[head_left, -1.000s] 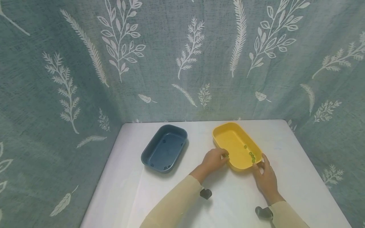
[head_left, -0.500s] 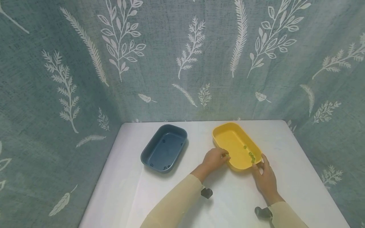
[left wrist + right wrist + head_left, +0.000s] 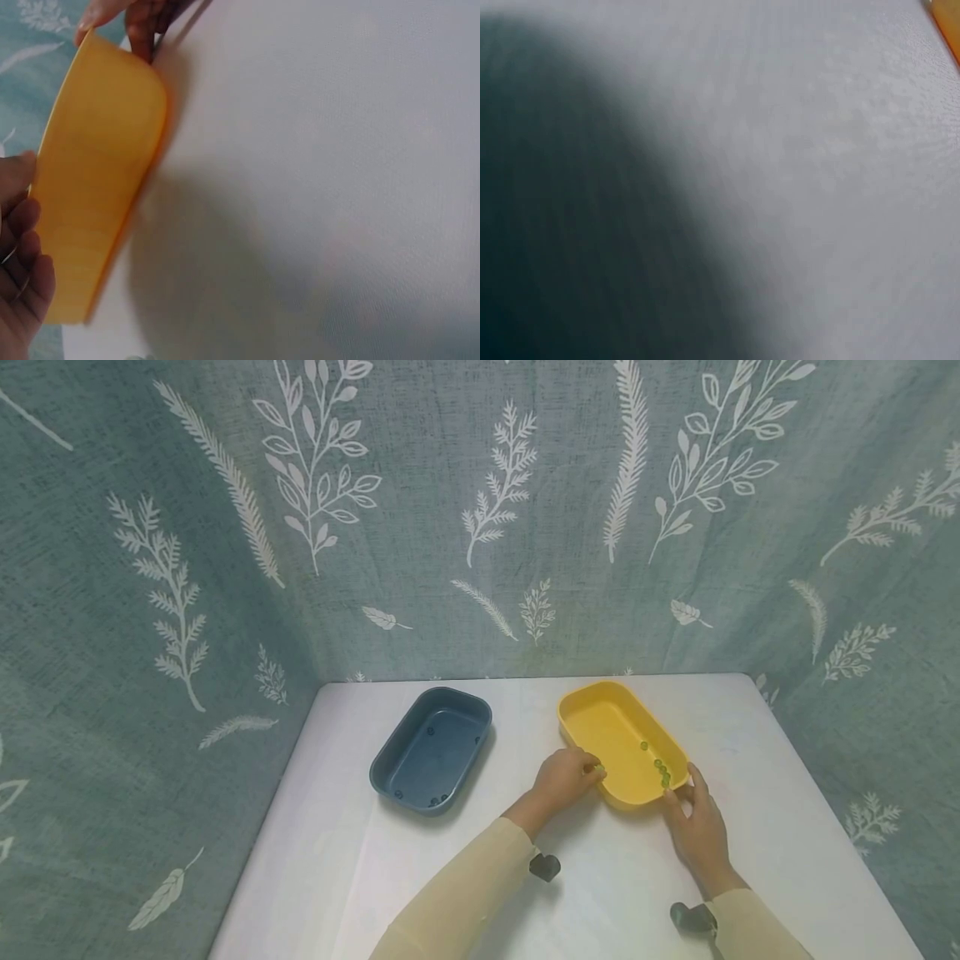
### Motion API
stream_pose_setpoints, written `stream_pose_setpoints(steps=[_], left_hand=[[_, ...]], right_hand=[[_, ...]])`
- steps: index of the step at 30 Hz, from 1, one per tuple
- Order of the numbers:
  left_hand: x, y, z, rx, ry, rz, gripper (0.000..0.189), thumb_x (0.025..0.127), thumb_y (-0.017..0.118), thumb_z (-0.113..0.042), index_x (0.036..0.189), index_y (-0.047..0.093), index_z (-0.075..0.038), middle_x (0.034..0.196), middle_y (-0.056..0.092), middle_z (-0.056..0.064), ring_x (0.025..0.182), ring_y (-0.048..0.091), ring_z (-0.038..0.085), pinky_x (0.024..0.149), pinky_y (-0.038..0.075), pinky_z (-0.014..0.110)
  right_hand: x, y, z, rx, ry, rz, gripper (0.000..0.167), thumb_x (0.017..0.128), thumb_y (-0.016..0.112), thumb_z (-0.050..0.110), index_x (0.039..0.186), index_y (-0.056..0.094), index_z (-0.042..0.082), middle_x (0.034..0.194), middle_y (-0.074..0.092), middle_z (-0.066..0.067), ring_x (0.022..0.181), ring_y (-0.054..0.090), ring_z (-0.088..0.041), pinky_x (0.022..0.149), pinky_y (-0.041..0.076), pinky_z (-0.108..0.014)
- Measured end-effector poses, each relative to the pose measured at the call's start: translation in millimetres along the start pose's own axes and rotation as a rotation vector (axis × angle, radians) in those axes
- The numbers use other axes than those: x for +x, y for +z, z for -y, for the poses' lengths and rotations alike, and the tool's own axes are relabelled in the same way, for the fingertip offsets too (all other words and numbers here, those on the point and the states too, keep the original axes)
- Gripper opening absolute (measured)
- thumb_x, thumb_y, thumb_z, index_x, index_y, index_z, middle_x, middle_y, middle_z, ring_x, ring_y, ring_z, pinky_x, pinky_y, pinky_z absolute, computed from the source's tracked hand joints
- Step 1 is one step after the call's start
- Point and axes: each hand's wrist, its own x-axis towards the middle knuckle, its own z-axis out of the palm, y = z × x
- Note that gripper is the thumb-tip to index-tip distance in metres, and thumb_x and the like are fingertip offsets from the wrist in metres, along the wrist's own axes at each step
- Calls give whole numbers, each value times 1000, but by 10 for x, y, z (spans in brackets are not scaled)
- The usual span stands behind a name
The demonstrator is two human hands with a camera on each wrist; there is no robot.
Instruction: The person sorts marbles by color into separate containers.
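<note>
A yellow tray (image 3: 611, 739) with rounded corners is at the table's right rear. Several small round green pieces (image 3: 658, 763) lie in it, mostly along its right side. My left hand (image 3: 564, 777) grips the tray's left rim, its curled fingers (image 3: 26, 244) close against the outer wall in the left wrist view. A green bit (image 3: 599, 768) shows at those fingertips; whether they pinch it too is unclear. With thumb and fingers, my right hand (image 3: 701, 835) holds the near right corner of the tray. The right wrist view catches only a tray corner (image 3: 949, 26).
To the left stands a dark blue tray (image 3: 442, 752) with several small dark round pieces in it. Both trays are on a white table (image 3: 450, 877). A leaf-patterned green-grey cloth (image 3: 420, 527) hangs behind and at both sides.
Both hands keep their places at the yellow tray. The left fingertips shift very slightly at the rim; the trays and the pieces look unmoved.
</note>
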Motion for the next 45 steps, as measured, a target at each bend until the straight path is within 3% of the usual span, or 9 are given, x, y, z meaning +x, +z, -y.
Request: stream_pose_setpoints(steps=[13, 20, 25, 29, 45], left_hand=[[1, -12, -18, -22, -37, 12, 28, 92, 68, -38, 110, 75, -17, 90, 69, -11, 77, 58, 3, 70, 50, 21], [-45, -10, 24, -42, 16, -17, 28, 93, 66, -36, 111, 74, -17, 95, 69, -13, 88, 62, 4, 80, 50, 20], [-141, -79, 59, -79, 33, -56, 23, 93, 66, -28, 111, 72, -16, 92, 67, -13, 73, 56, 0, 68, 46, 14], [-202, -97, 148, -66, 30, -82, 19, 93, 66, -25, 109, 73, -17, 89, 66, -12, 66, 51, -1, 60, 43, 13], [-547, -166, 571, -32, -61, -73, 21, 89, 69, -22, 110, 72, -17, 91, 68, -9, 81, 63, 8, 72, 52, 24]], right_hand=[[4, 8, -6, 1, -8, -8, 71, 101, 46, 44, 158, 10, 19, 133, 52, -27, 123, 41, -50, 99, 28, -70], [6, 10, -14, 5, -10, -8, 71, 101, 46, 43, 158, 10, 20, 132, 53, -26, 124, 41, -50, 100, 28, -69], [12, 1, 9, -1, -1, -3, 71, 101, 46, 43, 157, 10, 19, 134, 51, -27, 124, 40, -51, 101, 28, -69], [4, -11, 19, -3, -3, -2, 71, 101, 47, 43, 157, 10, 19, 133, 52, -26, 124, 41, -51, 100, 28, -69], [-12, -17, 28, 1, 15, 8, 72, 101, 45, 46, 158, 9, 19, 136, 50, -26, 125, 39, -51, 101, 27, -70]])
